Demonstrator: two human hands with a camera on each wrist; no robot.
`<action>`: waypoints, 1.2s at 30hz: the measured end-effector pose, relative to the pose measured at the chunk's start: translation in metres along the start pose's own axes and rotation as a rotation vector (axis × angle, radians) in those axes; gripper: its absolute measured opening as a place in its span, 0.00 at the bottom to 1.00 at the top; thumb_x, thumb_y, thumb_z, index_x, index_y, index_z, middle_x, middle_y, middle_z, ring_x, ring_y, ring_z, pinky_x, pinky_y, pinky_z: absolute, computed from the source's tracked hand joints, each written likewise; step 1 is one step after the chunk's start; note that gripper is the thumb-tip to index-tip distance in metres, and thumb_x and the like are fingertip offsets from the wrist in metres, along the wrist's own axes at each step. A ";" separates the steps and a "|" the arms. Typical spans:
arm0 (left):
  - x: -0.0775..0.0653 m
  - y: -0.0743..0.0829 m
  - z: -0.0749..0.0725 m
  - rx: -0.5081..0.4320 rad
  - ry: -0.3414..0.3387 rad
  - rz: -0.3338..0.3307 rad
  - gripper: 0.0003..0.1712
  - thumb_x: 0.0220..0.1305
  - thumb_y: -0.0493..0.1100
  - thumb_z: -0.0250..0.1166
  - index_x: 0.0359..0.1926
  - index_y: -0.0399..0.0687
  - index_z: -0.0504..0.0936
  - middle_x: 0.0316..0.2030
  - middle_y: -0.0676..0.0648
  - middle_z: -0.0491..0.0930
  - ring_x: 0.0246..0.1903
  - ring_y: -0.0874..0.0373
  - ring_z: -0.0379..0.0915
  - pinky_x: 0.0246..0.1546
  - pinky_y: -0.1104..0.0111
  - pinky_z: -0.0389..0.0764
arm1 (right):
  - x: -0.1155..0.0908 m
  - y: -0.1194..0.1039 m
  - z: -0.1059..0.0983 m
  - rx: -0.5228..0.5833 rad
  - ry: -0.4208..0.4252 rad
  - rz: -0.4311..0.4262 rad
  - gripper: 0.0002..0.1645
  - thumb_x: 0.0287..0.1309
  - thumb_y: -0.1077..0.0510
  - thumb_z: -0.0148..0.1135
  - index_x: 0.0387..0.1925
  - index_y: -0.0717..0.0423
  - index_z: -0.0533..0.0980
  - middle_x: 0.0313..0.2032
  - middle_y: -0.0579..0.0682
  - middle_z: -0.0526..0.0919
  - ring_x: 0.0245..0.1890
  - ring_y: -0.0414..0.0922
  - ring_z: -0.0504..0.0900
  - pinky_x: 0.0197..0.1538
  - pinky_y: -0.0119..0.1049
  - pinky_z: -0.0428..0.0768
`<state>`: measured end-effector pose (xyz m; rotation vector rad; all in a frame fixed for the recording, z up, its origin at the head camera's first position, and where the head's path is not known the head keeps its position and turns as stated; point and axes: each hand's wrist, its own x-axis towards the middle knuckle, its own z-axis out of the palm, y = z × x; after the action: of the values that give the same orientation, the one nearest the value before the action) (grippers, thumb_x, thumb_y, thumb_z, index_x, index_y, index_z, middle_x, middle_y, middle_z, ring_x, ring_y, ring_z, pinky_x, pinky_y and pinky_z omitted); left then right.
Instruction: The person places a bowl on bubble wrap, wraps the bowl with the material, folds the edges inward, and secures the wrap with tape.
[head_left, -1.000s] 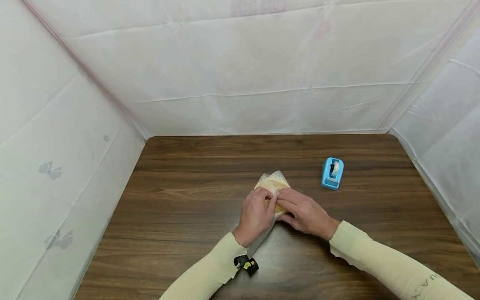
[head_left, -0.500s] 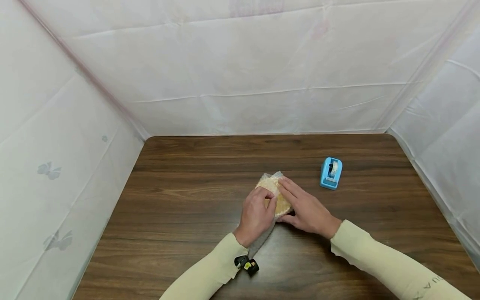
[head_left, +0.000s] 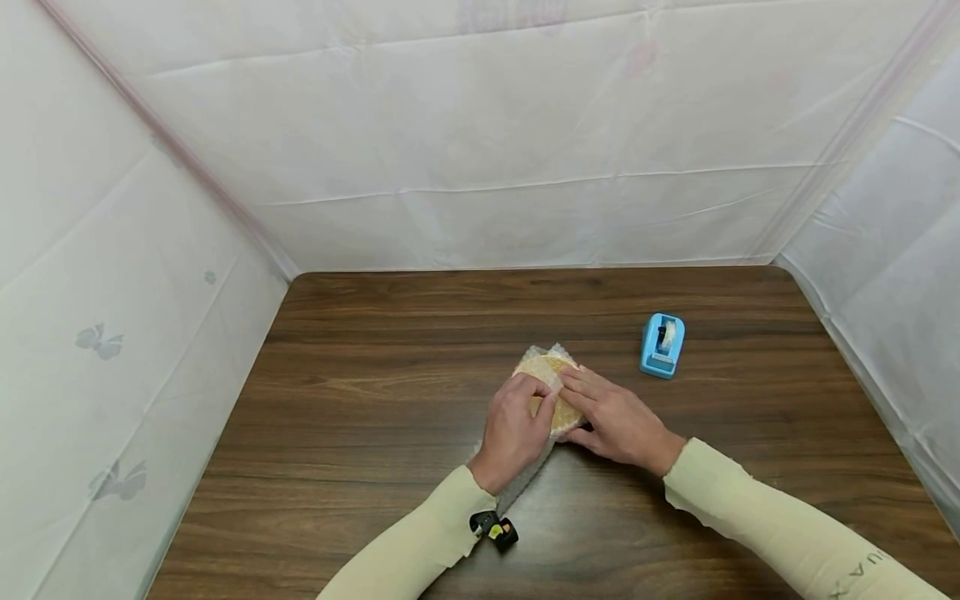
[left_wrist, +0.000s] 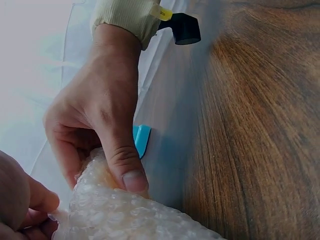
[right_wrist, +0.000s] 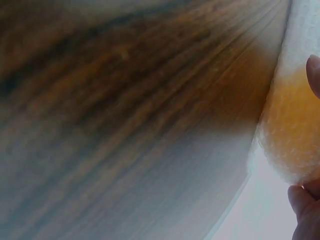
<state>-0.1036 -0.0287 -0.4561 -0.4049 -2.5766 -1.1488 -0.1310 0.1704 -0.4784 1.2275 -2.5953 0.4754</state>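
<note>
A round, flat yellow thing (head_left: 568, 414) lies wrapped in clear bubble wrap (left_wrist: 125, 215) near the table's middle. What exactly is inside the wrap cannot be made out. My left hand (head_left: 516, 425) pinches the edge of the wrap on the left side, thumb against fingertips. From the right, my right hand (head_left: 618, 423) grips the bundle, fingers over its top and thumb at the near edge. The left wrist view shows this right hand (left_wrist: 100, 105) with the wrapped edge between thumb and fingers. A tail of bubble wrap (head_left: 521, 487) runs under my left wrist.
A light blue tape dispenser (head_left: 663, 346) with a roll of tape stands on the brown wooden table (head_left: 390, 333), right of the bundle. White sheeting (head_left: 480, 150) hangs behind the table and at both sides. A small black device (head_left: 495, 530) sits at my left wrist.
My right fingers left the spot by my left fingertips, spread across the top of the bundle, then drew slightly back toward me. More yellow shows now. My left hand keeps its pinch almost unmoved.
</note>
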 end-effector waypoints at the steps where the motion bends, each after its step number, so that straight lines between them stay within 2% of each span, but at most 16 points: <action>1: 0.000 -0.001 0.001 0.006 -0.002 0.010 0.03 0.66 0.38 0.69 0.34 0.45 0.85 0.36 0.47 0.87 0.40 0.53 0.85 0.44 0.60 0.84 | 0.000 0.000 0.000 0.009 0.004 -0.001 0.45 0.50 0.42 0.82 0.63 0.64 0.79 0.66 0.63 0.80 0.69 0.58 0.78 0.68 0.52 0.78; 11: 0.000 -0.004 0.006 0.047 0.016 0.083 0.02 0.64 0.37 0.71 0.33 0.45 0.86 0.34 0.48 0.87 0.38 0.55 0.85 0.41 0.62 0.84 | -0.002 0.000 -0.003 0.099 0.042 0.038 0.45 0.46 0.46 0.85 0.63 0.62 0.79 0.68 0.60 0.79 0.68 0.60 0.79 0.61 0.50 0.84; 18: 0.000 0.000 0.006 0.060 0.011 0.071 0.03 0.65 0.37 0.70 0.32 0.45 0.87 0.34 0.48 0.87 0.37 0.55 0.84 0.40 0.62 0.83 | -0.007 -0.004 -0.014 0.194 0.032 0.142 0.43 0.50 0.49 0.83 0.66 0.60 0.77 0.72 0.55 0.75 0.73 0.55 0.74 0.64 0.52 0.81; 20: 0.000 0.000 0.006 0.061 0.008 0.067 0.04 0.65 0.37 0.70 0.32 0.45 0.87 0.34 0.48 0.86 0.37 0.55 0.83 0.40 0.62 0.83 | -0.008 -0.005 -0.016 0.213 0.054 0.173 0.40 0.52 0.51 0.82 0.65 0.60 0.78 0.70 0.55 0.75 0.71 0.54 0.74 0.64 0.52 0.81; 23: 0.000 0.001 0.006 0.059 0.006 0.071 0.04 0.65 0.37 0.70 0.32 0.45 0.87 0.33 0.48 0.86 0.36 0.55 0.83 0.40 0.62 0.83 | -0.008 -0.006 -0.021 0.234 0.149 0.246 0.30 0.55 0.56 0.79 0.58 0.60 0.81 0.61 0.54 0.81 0.61 0.50 0.79 0.58 0.48 0.83; 25: 0.000 0.000 0.006 0.059 0.013 0.082 0.03 0.65 0.37 0.70 0.32 0.45 0.87 0.33 0.48 0.86 0.36 0.55 0.83 0.39 0.62 0.83 | -0.006 -0.008 -0.023 0.273 0.217 0.314 0.19 0.58 0.60 0.76 0.50 0.59 0.83 0.49 0.52 0.84 0.48 0.45 0.82 0.48 0.44 0.84; 27: 0.000 0.000 0.006 0.059 0.020 0.089 0.03 0.64 0.36 0.71 0.32 0.45 0.86 0.33 0.48 0.86 0.36 0.55 0.83 0.39 0.62 0.83 | -0.002 -0.009 -0.025 0.337 0.237 0.397 0.08 0.62 0.63 0.73 0.43 0.58 0.85 0.39 0.49 0.84 0.37 0.41 0.79 0.39 0.37 0.81; 29: 0.000 -0.001 0.006 0.061 0.027 0.093 0.03 0.64 0.36 0.71 0.32 0.45 0.86 0.33 0.48 0.86 0.36 0.55 0.83 0.39 0.62 0.83 | 0.002 -0.010 -0.025 0.425 0.195 0.480 0.02 0.65 0.63 0.70 0.39 0.56 0.85 0.32 0.46 0.83 0.30 0.37 0.76 0.34 0.32 0.78; 31: 0.000 0.000 0.007 0.061 0.024 0.091 0.03 0.64 0.36 0.71 0.32 0.45 0.87 0.33 0.48 0.86 0.36 0.55 0.83 0.39 0.63 0.83 | 0.006 -0.009 -0.025 0.481 0.132 0.543 0.02 0.66 0.63 0.68 0.36 0.55 0.85 0.29 0.45 0.84 0.27 0.36 0.74 0.32 0.30 0.76; 33: 0.000 0.000 0.007 0.065 0.016 0.092 0.03 0.64 0.37 0.71 0.32 0.45 0.87 0.33 0.48 0.86 0.36 0.55 0.83 0.39 0.63 0.82 | 0.008 -0.009 -0.024 0.502 0.076 0.580 0.03 0.66 0.63 0.69 0.35 0.54 0.86 0.28 0.45 0.84 0.26 0.36 0.74 0.32 0.29 0.75; 36: -0.001 0.002 0.007 0.076 0.002 0.090 0.03 0.65 0.38 0.71 0.32 0.45 0.88 0.33 0.48 0.86 0.35 0.55 0.83 0.39 0.63 0.82 | 0.012 -0.008 -0.023 0.482 0.042 0.595 0.03 0.64 0.62 0.71 0.33 0.54 0.87 0.26 0.44 0.85 0.25 0.36 0.75 0.31 0.29 0.76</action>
<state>-0.1033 -0.0225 -0.4599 -0.4961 -2.5626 -1.0165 -0.1308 0.1661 -0.4518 0.4942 -2.8734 1.2765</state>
